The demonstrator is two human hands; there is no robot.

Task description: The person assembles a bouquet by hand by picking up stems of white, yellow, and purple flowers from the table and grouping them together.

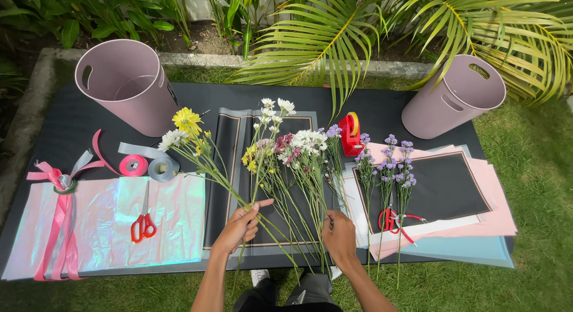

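In the head view, a dark table on grass is seen from above, with flower stems fanned across black wrapping paper at its middle. The left hand is placed at the near end of the stems, its fingers curled together around a few of them and the thumb stretched out to the right. The right hand is laid just to the right, on the lower part of other stems; its fingers are bent down onto them, but whether a stem is truly gripped cannot be told. The blooms, yellow, white, pink and purple, are pointed toward the far side. Further right, purple flowers are spread over a black sheet stacked on pink and blue sheets, with red pruners lying across their stems. A red tape dispenser is set just beyond the bunch. On the left, red scissors are laid on iridescent film, beside pink ribbon and two ribbon rolls. Two mauve buckets are tipped at the far corners, well apart.
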